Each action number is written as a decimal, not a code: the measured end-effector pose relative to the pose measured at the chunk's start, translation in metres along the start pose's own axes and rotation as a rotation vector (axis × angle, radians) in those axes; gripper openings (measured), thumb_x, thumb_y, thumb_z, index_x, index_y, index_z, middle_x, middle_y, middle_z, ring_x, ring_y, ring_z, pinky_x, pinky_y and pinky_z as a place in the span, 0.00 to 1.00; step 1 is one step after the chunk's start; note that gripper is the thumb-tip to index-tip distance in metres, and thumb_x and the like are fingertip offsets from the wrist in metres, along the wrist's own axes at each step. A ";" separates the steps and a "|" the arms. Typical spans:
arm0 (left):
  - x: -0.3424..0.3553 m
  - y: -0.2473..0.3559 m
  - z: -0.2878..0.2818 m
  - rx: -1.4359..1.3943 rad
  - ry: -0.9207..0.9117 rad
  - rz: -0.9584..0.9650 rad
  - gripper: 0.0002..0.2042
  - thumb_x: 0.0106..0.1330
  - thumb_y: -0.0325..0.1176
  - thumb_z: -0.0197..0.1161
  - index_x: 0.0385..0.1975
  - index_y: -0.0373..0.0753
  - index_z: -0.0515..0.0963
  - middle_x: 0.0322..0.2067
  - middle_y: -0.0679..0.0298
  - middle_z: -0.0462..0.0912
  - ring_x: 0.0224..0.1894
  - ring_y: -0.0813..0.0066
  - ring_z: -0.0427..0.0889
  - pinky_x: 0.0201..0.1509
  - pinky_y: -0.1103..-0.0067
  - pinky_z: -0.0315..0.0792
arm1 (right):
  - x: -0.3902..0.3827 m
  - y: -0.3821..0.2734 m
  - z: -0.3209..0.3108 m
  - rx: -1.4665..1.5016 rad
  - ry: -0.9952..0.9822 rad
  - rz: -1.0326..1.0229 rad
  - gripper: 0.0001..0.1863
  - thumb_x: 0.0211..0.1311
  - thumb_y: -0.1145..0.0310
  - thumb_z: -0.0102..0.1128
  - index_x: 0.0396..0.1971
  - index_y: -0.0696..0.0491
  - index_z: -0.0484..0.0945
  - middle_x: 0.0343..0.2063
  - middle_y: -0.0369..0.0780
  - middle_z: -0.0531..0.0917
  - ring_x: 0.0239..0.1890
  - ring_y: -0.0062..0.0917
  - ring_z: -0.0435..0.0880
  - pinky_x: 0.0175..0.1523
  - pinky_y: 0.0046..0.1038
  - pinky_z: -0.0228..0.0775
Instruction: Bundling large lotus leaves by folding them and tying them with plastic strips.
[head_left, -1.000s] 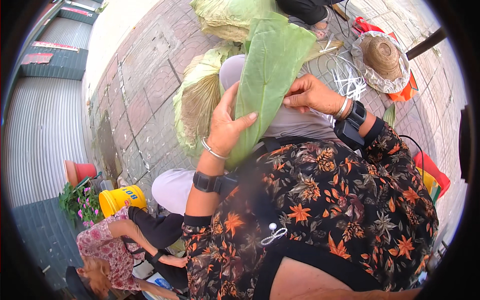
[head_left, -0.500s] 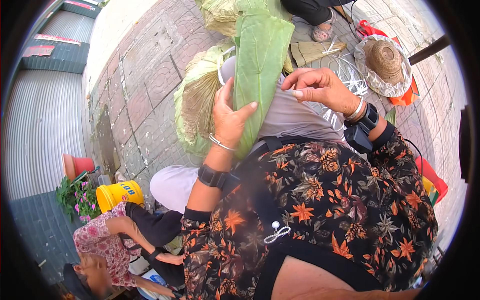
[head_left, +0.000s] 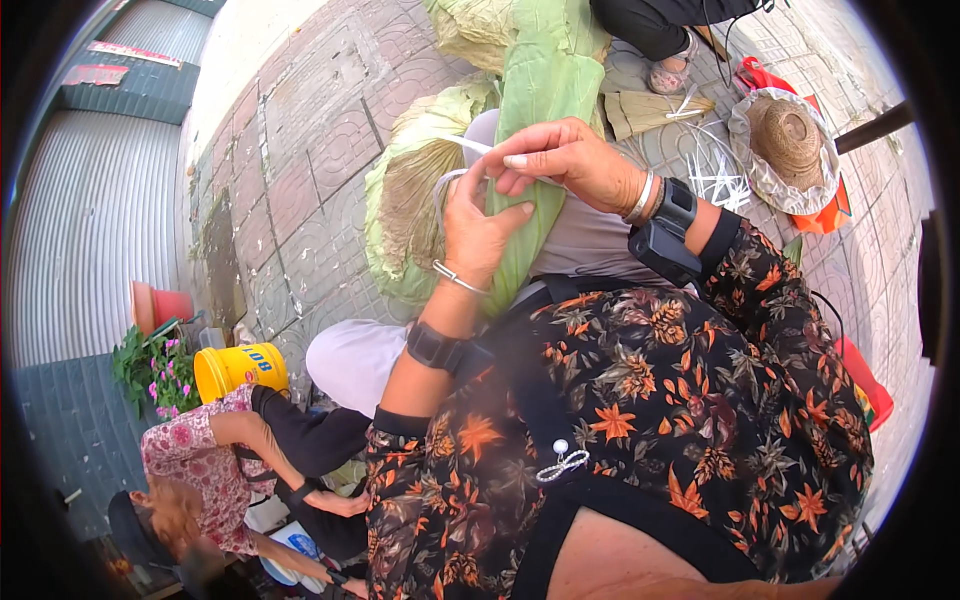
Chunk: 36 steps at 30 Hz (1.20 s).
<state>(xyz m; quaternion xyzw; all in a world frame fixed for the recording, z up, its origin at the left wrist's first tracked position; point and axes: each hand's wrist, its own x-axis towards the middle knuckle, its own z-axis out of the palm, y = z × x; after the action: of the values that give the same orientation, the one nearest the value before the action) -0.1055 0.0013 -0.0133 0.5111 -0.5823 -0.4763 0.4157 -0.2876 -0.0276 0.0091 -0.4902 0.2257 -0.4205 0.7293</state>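
Observation:
Across my lap lies a long, folded bundle of large pale-green leaves (head_left: 552, 85). My left hand (head_left: 478, 232) grips its near part, with the thumb over the top face. My right hand (head_left: 580, 165) has come over the bundle and its fingertips meet the left fingers. A narrow white strip (head_left: 468, 144) runs out from the pinched right fingers toward the left. Another loop of it curls beside my left hand. Left of the bundle sits a bunch of dried, pleated brown-green leaves (head_left: 405, 200). My fingers partly hide the strip.
Loose white strips (head_left: 715, 180) lie on the paving by a dried leaf fan (head_left: 655, 112). A straw hat (head_left: 783, 135) rests beyond them. At left are a yellow bucket (head_left: 240, 370), a flower pot (head_left: 160, 306) and a seated person (head_left: 215, 460). Another person's foot (head_left: 672, 72) is ahead.
My right hand has moved left from beside the bundle to over it, meeting the left fingers, and the white strip now extends past them. My left hand stays on the bundle.

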 end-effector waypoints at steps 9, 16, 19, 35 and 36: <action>0.004 0.034 -0.023 0.094 0.418 0.258 0.13 0.64 0.22 0.56 0.48 0.31 0.76 0.37 0.63 0.79 0.39 0.80 0.78 0.36 0.85 0.74 | 0.012 0.011 -0.001 -0.139 0.020 0.013 0.16 0.59 0.78 0.54 0.49 0.61 0.77 0.38 0.38 0.82 0.40 0.21 0.81 0.51 0.23 0.73; 0.000 0.062 -0.014 0.346 0.045 0.598 0.10 0.60 0.17 0.56 0.38 0.34 0.79 0.36 0.62 0.80 0.38 0.76 0.78 0.45 0.81 0.71 | 0.015 0.017 0.010 -0.339 0.048 -0.148 0.11 0.57 0.73 0.59 0.39 0.60 0.81 0.27 0.34 0.80 0.29 0.16 0.77 0.39 0.18 0.70; 0.009 0.048 -0.026 0.315 0.160 0.561 0.14 0.57 0.15 0.53 0.42 0.35 0.78 0.37 0.63 0.80 0.39 0.75 0.78 0.45 0.79 0.72 | 0.012 0.010 0.013 -0.234 0.094 0.016 0.07 0.59 0.70 0.61 0.32 0.59 0.80 0.24 0.33 0.79 0.26 0.14 0.76 0.34 0.17 0.69; 0.003 0.047 -0.021 0.411 0.088 0.275 0.04 0.56 0.25 0.62 0.30 0.33 0.78 0.23 0.58 0.79 0.24 0.69 0.79 0.26 0.76 0.71 | 0.007 0.012 0.005 0.111 0.102 0.025 0.06 0.61 0.74 0.57 0.37 0.57 0.75 0.29 0.37 0.81 0.25 0.18 0.78 0.36 0.20 0.74; 0.003 0.057 -0.019 0.174 0.007 0.074 0.05 0.56 0.24 0.61 0.31 0.32 0.78 0.23 0.60 0.79 0.23 0.74 0.78 0.23 0.78 0.70 | 0.007 0.014 0.002 0.160 0.093 0.007 0.06 0.60 0.74 0.58 0.37 0.58 0.76 0.30 0.38 0.81 0.27 0.18 0.78 0.34 0.20 0.72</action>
<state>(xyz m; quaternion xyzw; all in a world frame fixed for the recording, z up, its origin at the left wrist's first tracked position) -0.0991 -0.0026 0.0465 0.5249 -0.6385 -0.4066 0.3891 -0.2770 -0.0301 -0.0020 -0.4093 0.2266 -0.4573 0.7563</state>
